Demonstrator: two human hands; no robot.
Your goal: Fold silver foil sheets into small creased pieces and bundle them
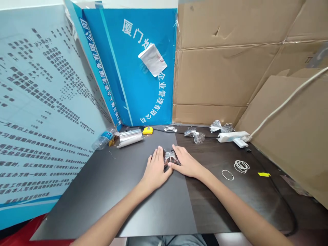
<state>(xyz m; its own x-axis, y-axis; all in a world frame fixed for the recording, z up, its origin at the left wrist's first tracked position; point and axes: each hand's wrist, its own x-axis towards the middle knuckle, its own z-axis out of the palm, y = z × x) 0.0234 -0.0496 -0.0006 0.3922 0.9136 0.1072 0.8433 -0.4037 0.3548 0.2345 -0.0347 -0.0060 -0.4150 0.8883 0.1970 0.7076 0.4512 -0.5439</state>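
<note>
Between my two hands, on the table, lies a small bundle of thin silvery wires [170, 155], pinched in at its middle and fanned out at both ends. My left hand [155, 171] rests along the bundle's left side, its fingers pointing forward and close together. At the right side, my right hand [186, 162] touches the bundle, with its thumb and index finger apart around the right end. The underside of the bundle is hidden, and something dark and shiny shows beside it.
Two fanned wire bundles [196, 135] lie at the back, near a white power strip [232, 136] with cables. White rings [241, 166] and a yellow tag [263, 174] are at right. A plastic bottle [104, 139], silvery packets [130, 138] and a yellow tape measure [148, 130] stand back left.
</note>
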